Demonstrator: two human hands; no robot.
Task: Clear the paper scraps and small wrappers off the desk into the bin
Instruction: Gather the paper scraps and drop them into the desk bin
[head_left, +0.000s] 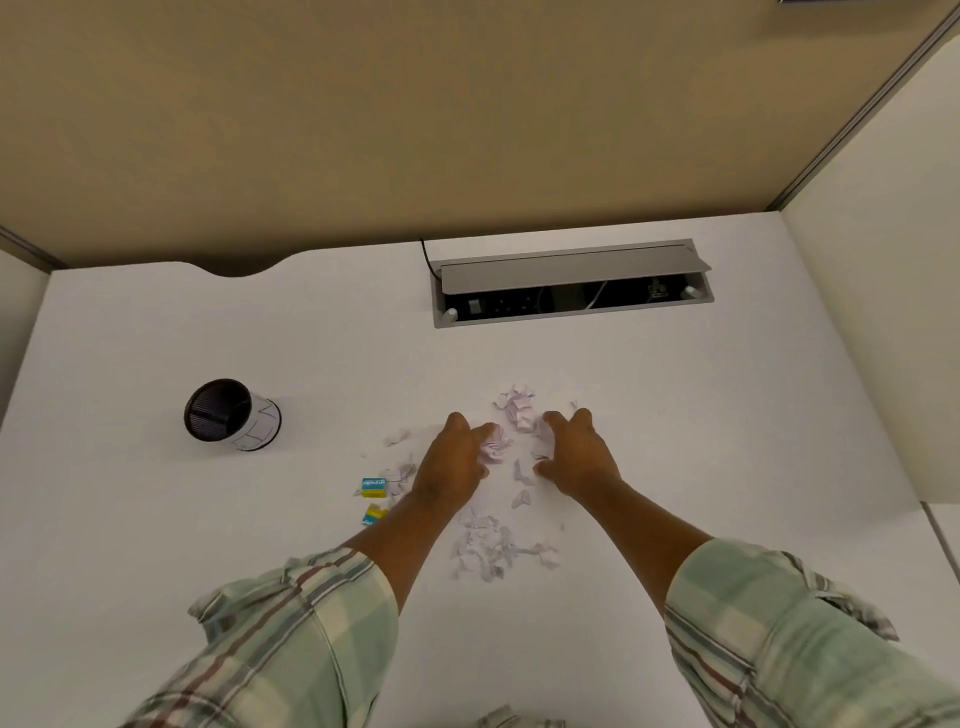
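I see both hands down on the flat white desk (675, 415), palms facing each other over a scatter of torn white and pale pink paper scraps (517, 413). My left hand (457, 462) has its fingers curled in around a small crumpled bunch of those scraps, pinched against the thumb. My right hand (576, 457) is half closed, fingers hooked over more scraps and pressing them toward the left one; I cannot tell whether it has lifted any. A second loose pile of torn paper bits (493, 545) lies nearer me, between the forearms. Two small blue and yellow wrappers (375, 486) sit just left of the left wrist. The small black mesh bin (231, 415) stands well apart to the left, tilted in this wide view. A grey cable hatch (571, 283) is open beyond the scraps.
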